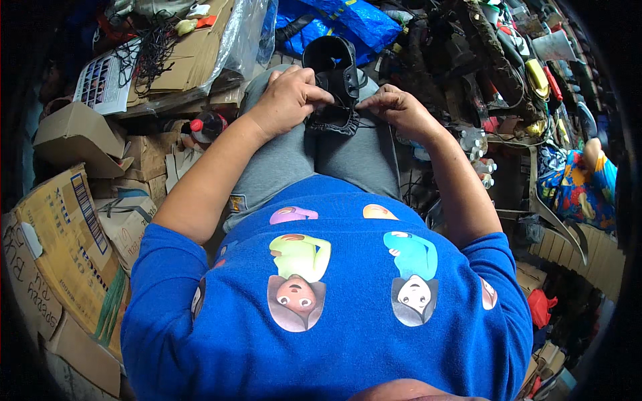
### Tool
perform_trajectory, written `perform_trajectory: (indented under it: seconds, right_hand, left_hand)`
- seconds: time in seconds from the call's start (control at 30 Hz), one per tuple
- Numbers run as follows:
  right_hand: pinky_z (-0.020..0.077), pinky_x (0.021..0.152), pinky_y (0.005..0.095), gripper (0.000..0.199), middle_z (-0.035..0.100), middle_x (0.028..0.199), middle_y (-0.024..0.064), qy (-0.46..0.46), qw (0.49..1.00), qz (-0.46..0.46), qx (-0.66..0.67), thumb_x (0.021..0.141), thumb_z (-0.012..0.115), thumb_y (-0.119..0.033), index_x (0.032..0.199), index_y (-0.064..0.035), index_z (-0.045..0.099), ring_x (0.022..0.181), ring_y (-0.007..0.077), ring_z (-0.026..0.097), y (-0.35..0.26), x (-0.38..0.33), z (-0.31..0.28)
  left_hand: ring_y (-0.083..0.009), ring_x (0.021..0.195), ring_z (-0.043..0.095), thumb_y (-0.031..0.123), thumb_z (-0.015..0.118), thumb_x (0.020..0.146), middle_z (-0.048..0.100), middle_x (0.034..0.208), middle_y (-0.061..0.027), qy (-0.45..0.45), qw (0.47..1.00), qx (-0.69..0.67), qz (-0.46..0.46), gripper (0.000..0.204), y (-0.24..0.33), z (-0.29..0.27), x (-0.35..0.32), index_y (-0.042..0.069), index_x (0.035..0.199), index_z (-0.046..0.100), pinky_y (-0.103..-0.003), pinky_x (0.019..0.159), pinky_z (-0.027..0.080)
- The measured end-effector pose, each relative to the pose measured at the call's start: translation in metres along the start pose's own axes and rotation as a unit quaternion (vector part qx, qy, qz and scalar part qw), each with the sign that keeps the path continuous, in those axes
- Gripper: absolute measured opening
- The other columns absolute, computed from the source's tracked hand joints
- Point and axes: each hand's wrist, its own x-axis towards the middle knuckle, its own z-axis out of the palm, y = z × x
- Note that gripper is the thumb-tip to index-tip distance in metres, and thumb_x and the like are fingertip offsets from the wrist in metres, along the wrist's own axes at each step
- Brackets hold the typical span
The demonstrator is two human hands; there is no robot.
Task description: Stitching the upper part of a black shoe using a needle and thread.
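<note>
A black shoe-like item point(346, 79) with a hollow opening and a gathered lower edge rests across my thighs. Its exact kind is hard to tell. My left hand point(289, 99) is closed in a pinch at its left side, the fingertips reaching over the opening. From the right, my right hand point(396, 109) also pinches close to the item's edge, thumb and forefinger together. A thin dark strand seems to run near the fingertips. Whatever lies between the fingers of either hand is too small to make out.
Cardboard boxes point(67, 244) are piled at my left, near a dark bottle with a red cap point(206, 127). A blue plastic bag point(334, 27) lies beyond my knees. Tools and scraps crowd the right, with small clear bottles point(483, 164) and a curved metal blade point(558, 224).
</note>
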Motion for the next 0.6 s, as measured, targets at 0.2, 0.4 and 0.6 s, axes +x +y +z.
perform_trajectory:
  seconds: [0.2,0.4,0.6]
  right_hand:
    - [0.0428,0.080,0.0257,0.030,0.055,0.086,0.0034,-0.005,1.000,0.002,0.021,0.079,0.060,0.001,0.100,-0.0159,0.072,0.086,0.0157,0.054,-0.002,-0.001,-0.001]
    - [0.0425,0.081,0.0251,0.034,0.054,0.087,0.0023,-0.024,0.998,0.002,0.054,0.077,0.059,0.003,0.102,-0.0159,0.072,0.086,0.0148,0.053,0.003,0.002,-0.001]
    - [0.0435,0.079,0.0254,0.030,0.055,0.085,0.0016,-0.028,1.000,-0.003,0.014,0.079,0.063,-0.002,0.104,-0.0159,0.071,0.085,0.0139,0.053,-0.001,0.003,-0.003]
  left_hand:
    - [-0.0198,0.088,0.050,0.010,0.068,0.072,0.051,0.080,-0.0002,-0.005,1.000,0.001,-0.004,0.022,0.002,0.000,0.001,0.020,0.090,0.072,-0.036,0.083,0.033]
    - [-0.0209,0.087,0.051,0.005,0.065,0.067,0.051,0.078,-0.0023,-0.026,1.000,-0.005,0.002,0.026,-0.001,0.005,0.010,0.018,0.088,0.071,-0.035,0.081,0.035]
    - [-0.0235,0.084,0.052,0.003,0.064,0.064,0.053,0.076,-0.0044,-0.042,0.997,-0.005,0.068,0.022,0.000,0.003,0.026,0.014,0.082,0.071,-0.035,0.075,0.041]
